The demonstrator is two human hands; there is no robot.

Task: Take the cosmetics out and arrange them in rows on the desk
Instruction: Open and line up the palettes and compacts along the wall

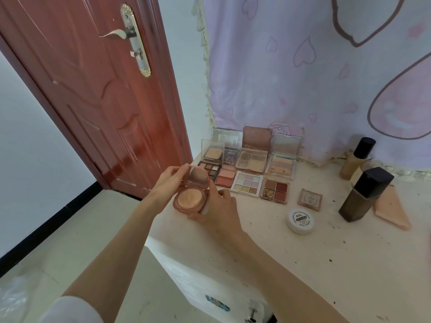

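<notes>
1. Two hands on one round pink compact (190,198), open at the desk's (326,264) front left corner: left hand (171,177) pinching the raised lid, right hand (218,207) gripping the base; peach-gold pan showing.
2. Behind it, open palettes (247,185) in two rows against the pink wall cloth (303,66); to the right, a white jar (300,220), a small square compact (311,199), a dark bottle (363,194).
3. Right fingertips hidden under the base; jar print beyond "PIPL" too small to read; far bottles partly blocked.
4. Bare desktop in front of the jar; left edge just beside the compact, with floor and door (93,89) beyond.
</notes>
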